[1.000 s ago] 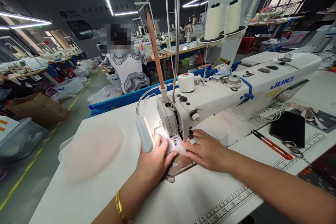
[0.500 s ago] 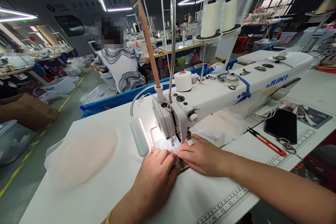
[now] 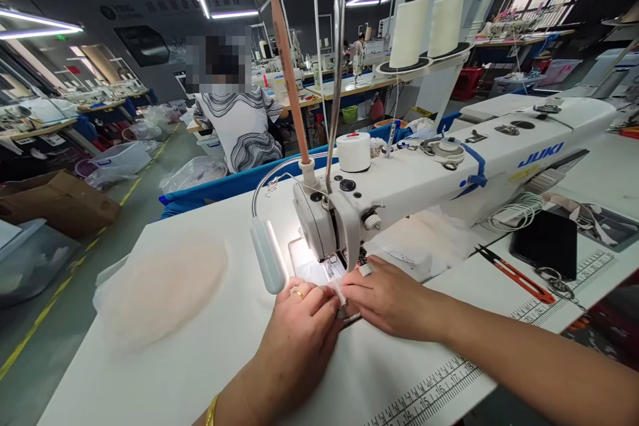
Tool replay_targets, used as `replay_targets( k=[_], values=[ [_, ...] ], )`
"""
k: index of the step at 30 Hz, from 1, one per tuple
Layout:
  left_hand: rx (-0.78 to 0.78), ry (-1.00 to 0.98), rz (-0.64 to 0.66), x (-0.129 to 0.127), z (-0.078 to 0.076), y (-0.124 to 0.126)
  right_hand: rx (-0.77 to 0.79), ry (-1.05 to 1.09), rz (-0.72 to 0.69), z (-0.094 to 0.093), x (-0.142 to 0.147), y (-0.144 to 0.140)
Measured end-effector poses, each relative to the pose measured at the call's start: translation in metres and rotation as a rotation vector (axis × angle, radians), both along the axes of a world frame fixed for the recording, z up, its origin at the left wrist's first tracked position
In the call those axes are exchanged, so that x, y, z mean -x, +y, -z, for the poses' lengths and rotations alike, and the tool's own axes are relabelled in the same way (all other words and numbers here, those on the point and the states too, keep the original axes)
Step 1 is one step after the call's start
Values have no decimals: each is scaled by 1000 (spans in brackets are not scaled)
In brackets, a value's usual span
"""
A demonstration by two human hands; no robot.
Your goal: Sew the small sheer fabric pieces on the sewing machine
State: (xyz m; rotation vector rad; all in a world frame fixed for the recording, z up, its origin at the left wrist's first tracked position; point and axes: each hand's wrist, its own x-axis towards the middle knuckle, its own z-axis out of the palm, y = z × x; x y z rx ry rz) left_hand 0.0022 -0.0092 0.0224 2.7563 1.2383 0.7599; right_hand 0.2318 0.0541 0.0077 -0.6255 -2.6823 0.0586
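Note:
My left hand (image 3: 302, 329) is closed, its fingertips pinching the near left edge of a thin, sheer white fabric (image 3: 337, 289) in front of the needle. On the other side, my right hand (image 3: 392, 296) has its fingers pressed together on the same fabric, close to the presser foot (image 3: 331, 267). The white sewing machine (image 3: 419, 176) stands over both hands, and its head partly hides the needle area. A lit lamp (image 3: 268, 258) on a bendy neck shines beside my left fingers. My fingers cover most of the fabric's held edges.
A pile of pale sheer pieces (image 3: 164, 289) lies on the left of the table; more pale fabric (image 3: 424, 239) lies under the machine arm. Orange thread snips (image 3: 519, 276), a black phone (image 3: 544, 243) and a printed ruler (image 3: 439, 383) are at the right. A co-worker (image 3: 239, 123) sits ahead.
The view has shifted slightly, so the scene sits farther right. My fingertips are a little farther apart, showing a strip of sheer fabric between them. Both hands stay at the presser foot.

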Motion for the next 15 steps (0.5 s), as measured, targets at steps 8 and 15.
replay_targets(
  k=[8,15],
  values=[
    [-103,-16,-43,3,7,7,-29,73,39,1,2,1],
    [-168,-49,-42,9,8,20,-129,128,114,8,6,4]
  ],
)
